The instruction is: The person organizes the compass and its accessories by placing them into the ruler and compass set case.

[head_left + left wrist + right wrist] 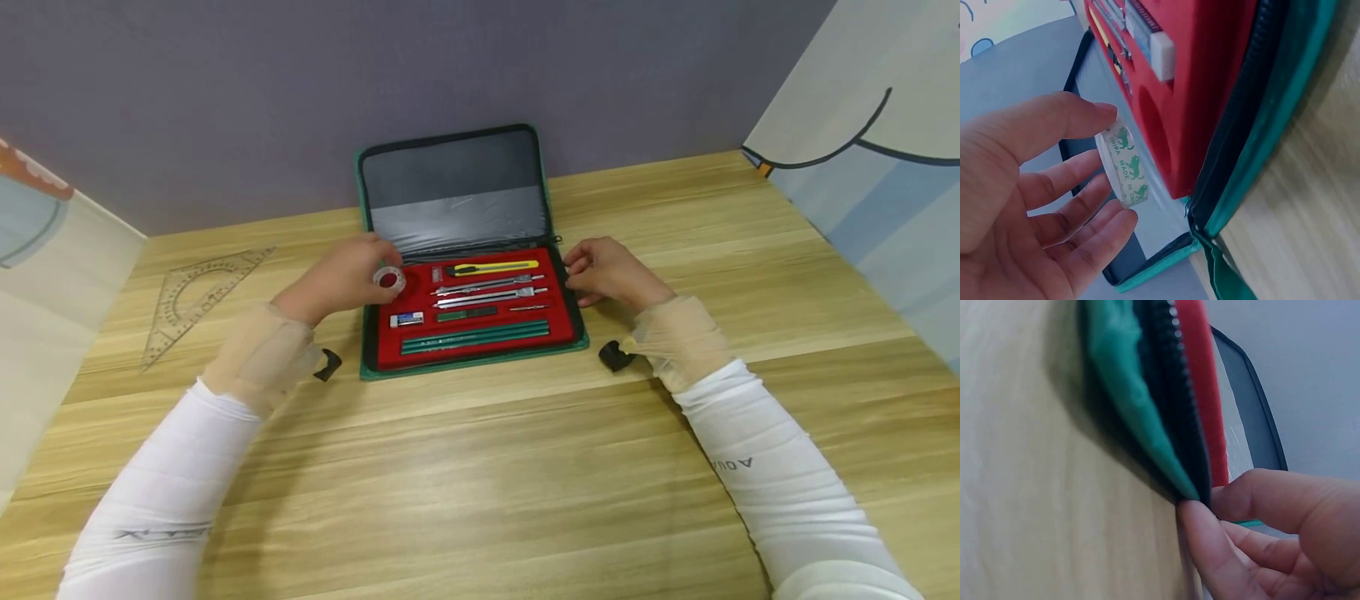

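My left hand (347, 277) pinches a small roll of clear tape (389, 281) between thumb and fingers. Green animal prints and lettering show on the tape in the left wrist view, beside a round recess (1154, 125) in the red insert. The zip case (474, 367) lies open, green outside with a black zipper. On its right side, my right hand (609, 271) pinches the edge between thumb and index finger. The red insert (487, 317) holds a yellow cutter (495, 267), metal compasses (491, 298), an eraser (406, 319) and green pencils (476, 337).
A transparent set square (176, 304) with a protractor cutout lies on the wooden table (480, 483) to the left. Behind the table rises a grey panel (465, 67), which the raised case lid (453, 167) leans towards. Printed walls stand at both sides.
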{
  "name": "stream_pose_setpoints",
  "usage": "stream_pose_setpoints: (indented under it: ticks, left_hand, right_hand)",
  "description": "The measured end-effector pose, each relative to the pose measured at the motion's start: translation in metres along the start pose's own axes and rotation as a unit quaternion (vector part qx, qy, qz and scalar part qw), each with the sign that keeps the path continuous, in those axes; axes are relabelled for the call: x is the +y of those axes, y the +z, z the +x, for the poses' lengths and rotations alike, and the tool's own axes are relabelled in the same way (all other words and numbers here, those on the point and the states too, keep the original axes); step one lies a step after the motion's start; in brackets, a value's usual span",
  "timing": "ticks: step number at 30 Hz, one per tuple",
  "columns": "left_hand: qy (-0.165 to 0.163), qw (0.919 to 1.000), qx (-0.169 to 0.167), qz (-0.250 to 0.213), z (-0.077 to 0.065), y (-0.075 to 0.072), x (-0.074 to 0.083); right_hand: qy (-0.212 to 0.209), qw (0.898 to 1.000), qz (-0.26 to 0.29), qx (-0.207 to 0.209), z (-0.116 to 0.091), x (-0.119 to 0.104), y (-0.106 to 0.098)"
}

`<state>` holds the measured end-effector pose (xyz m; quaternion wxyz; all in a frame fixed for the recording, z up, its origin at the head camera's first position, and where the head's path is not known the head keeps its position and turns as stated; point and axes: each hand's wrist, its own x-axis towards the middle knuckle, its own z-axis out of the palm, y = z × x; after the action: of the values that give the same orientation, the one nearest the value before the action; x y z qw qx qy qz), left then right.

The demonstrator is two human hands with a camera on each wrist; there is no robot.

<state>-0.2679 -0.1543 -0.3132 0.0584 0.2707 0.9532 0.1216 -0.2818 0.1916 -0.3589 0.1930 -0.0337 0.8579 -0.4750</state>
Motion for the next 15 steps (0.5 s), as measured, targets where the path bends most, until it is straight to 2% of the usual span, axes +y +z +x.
stream_pose_setpoints:
  ticks: [15]
  left_hand:
    - [-0.003, 0.9998, -0.019, 0.010, 0.0103, 0.0098, 0.0008]
  right_hand:
    - [-0.003, 1.000, 0.002, -0.005, -0.0017, -0.0026, 0.0012]
